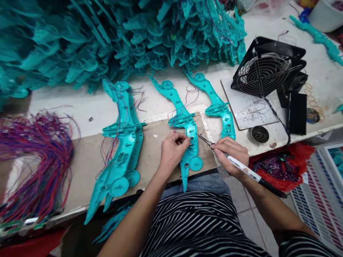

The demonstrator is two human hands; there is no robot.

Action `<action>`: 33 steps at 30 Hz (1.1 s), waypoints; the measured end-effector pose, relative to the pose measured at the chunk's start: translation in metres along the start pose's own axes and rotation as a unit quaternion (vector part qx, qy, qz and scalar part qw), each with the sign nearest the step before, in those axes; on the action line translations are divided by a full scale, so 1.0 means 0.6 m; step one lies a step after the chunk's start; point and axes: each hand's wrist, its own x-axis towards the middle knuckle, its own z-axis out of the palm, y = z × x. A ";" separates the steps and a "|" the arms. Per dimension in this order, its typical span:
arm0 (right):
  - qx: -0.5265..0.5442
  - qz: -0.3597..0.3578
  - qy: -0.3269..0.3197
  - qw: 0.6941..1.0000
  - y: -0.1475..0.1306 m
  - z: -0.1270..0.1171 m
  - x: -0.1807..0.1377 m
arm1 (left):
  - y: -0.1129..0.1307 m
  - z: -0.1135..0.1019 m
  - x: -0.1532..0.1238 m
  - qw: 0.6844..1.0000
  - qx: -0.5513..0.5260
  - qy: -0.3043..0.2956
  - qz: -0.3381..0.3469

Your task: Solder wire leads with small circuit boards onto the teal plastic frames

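There's a bare strip of brown board (152, 151), room enough for a hand, between the left hand (174, 150) and the paired turquoise shells (124, 137). The soldering iron (243, 167) in the right hand (232, 150) bars the gap between hands; beyond, a lone shell (215, 98), black fan (264, 71) and turquoise heap (150, 35) crowd the way.

There's one soldering iron (240, 166) — one fan (264, 75) — two hands (174, 148) (232, 153).

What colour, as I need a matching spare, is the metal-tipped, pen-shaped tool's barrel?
The barrel is white with dark print; head view.
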 end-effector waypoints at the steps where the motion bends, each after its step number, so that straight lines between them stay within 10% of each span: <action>1: 0.001 0.000 0.000 1.000 0.000 0.000 0.000 | 0.001 0.000 0.000 1.000 0.000 -0.002 -0.002; 15: -0.011 0.011 0.026 1.000 0.009 -0.011 0.000 | -0.001 -0.002 0.003 1.000 0.014 -0.010 0.000; 21: -0.084 0.037 0.106 0.990 0.072 -0.033 0.000 | 0.003 -0.008 -0.017 0.977 0.190 0.029 0.092; 27: -0.147 0.109 0.005 0.983 0.109 -0.016 0.005 | 0.027 0.013 -0.050 0.936 0.339 -0.035 0.085; 33: -0.144 0.163 0.006 0.976 0.093 0.000 -0.005 | 0.035 -0.080 -0.085 0.956 0.275 -0.019 0.101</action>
